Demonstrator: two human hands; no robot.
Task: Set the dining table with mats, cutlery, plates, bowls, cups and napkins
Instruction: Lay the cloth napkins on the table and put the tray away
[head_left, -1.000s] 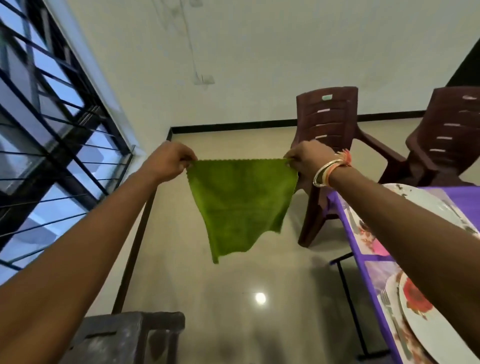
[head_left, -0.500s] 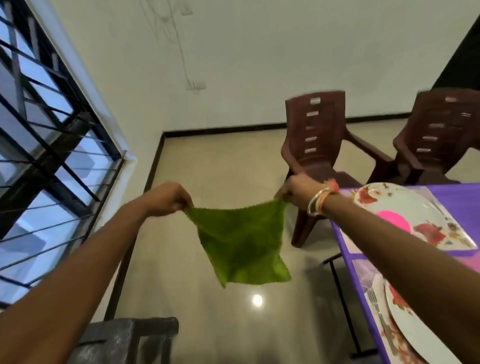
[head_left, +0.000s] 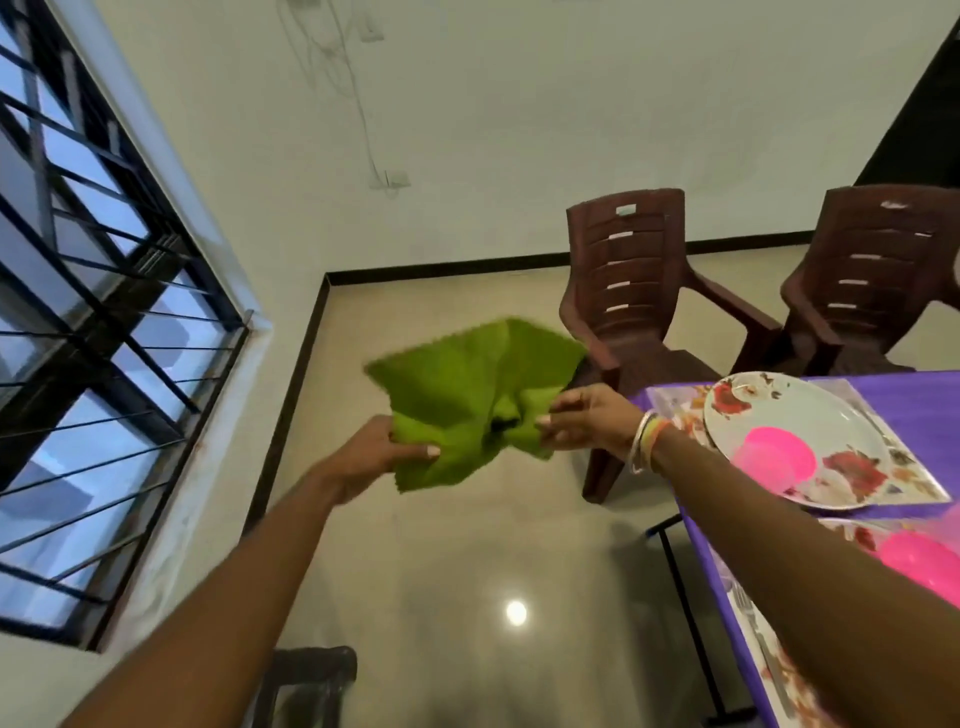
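Note:
A green cloth napkin (head_left: 467, 384) billows in mid air over the floor, left of the table, blurred by motion. My left hand (head_left: 374, 452) pinches its lower left corner. My right hand (head_left: 587, 423), with bangles at the wrist, pinches its right corner. The two hands are close together and the cloth bunches between them. On the purple table (head_left: 924, 405) at the right lies a white flowered plate (head_left: 779, 415) on a clear mat (head_left: 670, 402), with a pink bowl (head_left: 776, 460) on it. A second pink bowl (head_left: 919, 571) sits nearer, partly behind my right arm.
Two brown plastic chairs (head_left: 628, 291) (head_left: 872, 275) stand behind the table's far end. A barred window (head_left: 93, 322) fills the left wall. A dark stool (head_left: 311, 680) stands low, beneath my left arm. Cutlery (head_left: 753, 629) lies at the table's near edge.
My hands have dropped lower and come closer together. The napkin, which hung flat and stretched, has flipped upward and bunched. The view has tilted down, showing more of the table.

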